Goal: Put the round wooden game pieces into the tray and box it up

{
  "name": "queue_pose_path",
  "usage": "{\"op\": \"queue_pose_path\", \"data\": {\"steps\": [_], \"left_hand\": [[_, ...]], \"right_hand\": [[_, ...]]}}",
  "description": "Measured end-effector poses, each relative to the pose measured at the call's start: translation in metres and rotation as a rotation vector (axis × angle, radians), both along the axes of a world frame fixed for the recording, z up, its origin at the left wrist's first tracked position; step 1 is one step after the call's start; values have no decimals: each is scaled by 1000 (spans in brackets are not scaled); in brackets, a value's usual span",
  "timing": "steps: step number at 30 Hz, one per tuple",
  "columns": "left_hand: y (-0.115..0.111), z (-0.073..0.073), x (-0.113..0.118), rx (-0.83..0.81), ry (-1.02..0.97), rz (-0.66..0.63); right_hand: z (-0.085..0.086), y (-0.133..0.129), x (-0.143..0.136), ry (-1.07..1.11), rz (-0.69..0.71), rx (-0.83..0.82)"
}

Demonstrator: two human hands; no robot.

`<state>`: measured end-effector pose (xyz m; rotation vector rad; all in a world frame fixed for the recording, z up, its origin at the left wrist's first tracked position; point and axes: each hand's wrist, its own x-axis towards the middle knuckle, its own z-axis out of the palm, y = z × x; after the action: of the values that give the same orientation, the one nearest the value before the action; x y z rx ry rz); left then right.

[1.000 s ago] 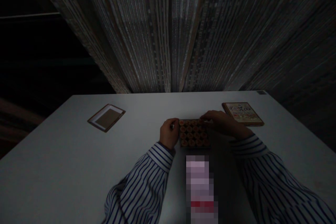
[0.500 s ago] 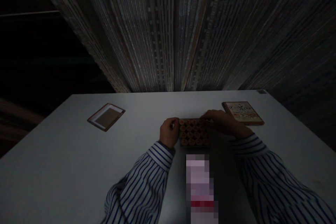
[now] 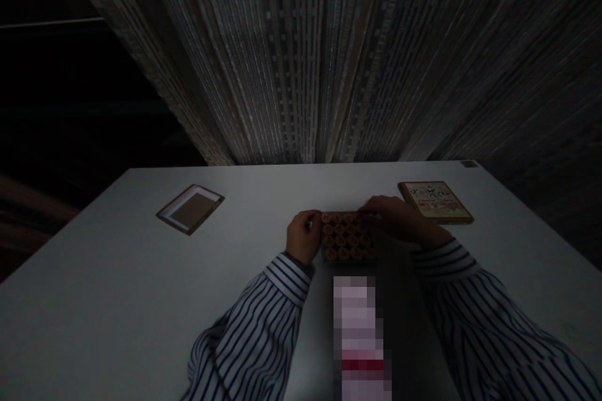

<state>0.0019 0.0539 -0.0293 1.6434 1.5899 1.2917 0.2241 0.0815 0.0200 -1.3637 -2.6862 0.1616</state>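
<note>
A small shallow tray (image 3: 348, 262) of round wooden xiangqi pieces (image 3: 343, 242) with red characters sits on the white table, the pieces packed in rows. At its upper left edge, my left hand (image 3: 303, 237) is closed, thumb and forefinger pinched on the tray's side. My right hand (image 3: 392, 218) reaches over the tray's upper right corner from the right. Its fingers are bent together at the last piece of the far row and cover it. What lies between those fingertips is hidden in the dim light.
An open box lid or tray (image 3: 190, 209) with a brown panel lies at the far left. A printed flat box (image 3: 437, 202) lies at the far right. Behind the white table (image 3: 117, 301) hangs a striped curtain (image 3: 291, 62). A small dark item (image 3: 469, 164) rests on the back right corner.
Both hands keep their places at the tray, with hardly any visible movement. The pieces and the boxes stay where they were.
</note>
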Motion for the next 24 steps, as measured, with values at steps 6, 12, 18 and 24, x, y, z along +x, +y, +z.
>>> {"op": "queue_pose_path", "data": {"steps": [6, 12, 18, 24], "left_hand": [[0, -2, 0, 4, -5, 0], [0, -2, -1, 11, 19, -3], [-1, 0, -2, 3, 26, -2], [-1, -1, -2, 7, 9, 3]], "right_hand": [[1, -2, -1, 25, -6, 6], [6, -5, 2, 67, -9, 26], [0, -23, 2, 158, -43, 101], [-24, -58, 1, 360, -134, 210]]}}
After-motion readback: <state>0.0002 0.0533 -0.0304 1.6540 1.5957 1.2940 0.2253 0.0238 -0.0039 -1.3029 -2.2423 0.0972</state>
